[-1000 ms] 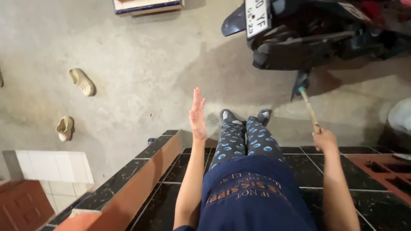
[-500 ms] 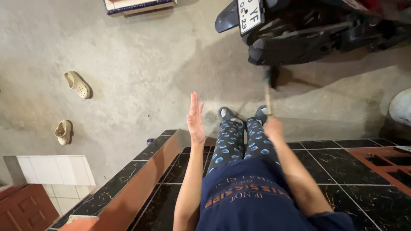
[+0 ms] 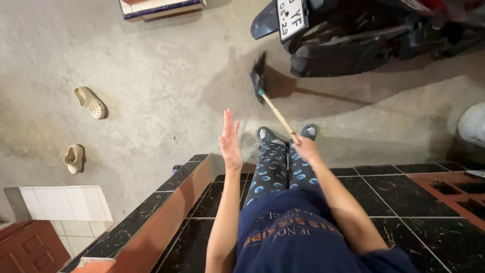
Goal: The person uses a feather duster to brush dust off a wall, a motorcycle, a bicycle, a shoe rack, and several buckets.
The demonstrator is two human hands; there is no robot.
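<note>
I stand at the edge of a raised black-tiled step [image 3: 404, 187], looking down at my patterned trousers and dark shoes. My right hand [image 3: 304, 148] grips the end of a wooden broom handle [image 3: 279, 117]. The dark broom head [image 3: 258, 77] rests on the concrete floor below, up and to the left of my feet. My left hand [image 3: 230, 142] is held out flat and upright, fingers together, with nothing in it, above the corner of the step.
A dark motorbike [image 3: 353, 35] with a white number plate stands at the top right. Two beige clogs [image 3: 90, 102] [image 3: 75, 157] lie on the concrete at left. A white-tiled block [image 3: 60, 202] sits at lower left, a pale round object [image 3: 474, 126] at the right edge.
My right hand has swung from right to left, sweeping the broom head across the concrete from under the motorbike to a spot ahead of my feet. My left hand has hardly moved.
</note>
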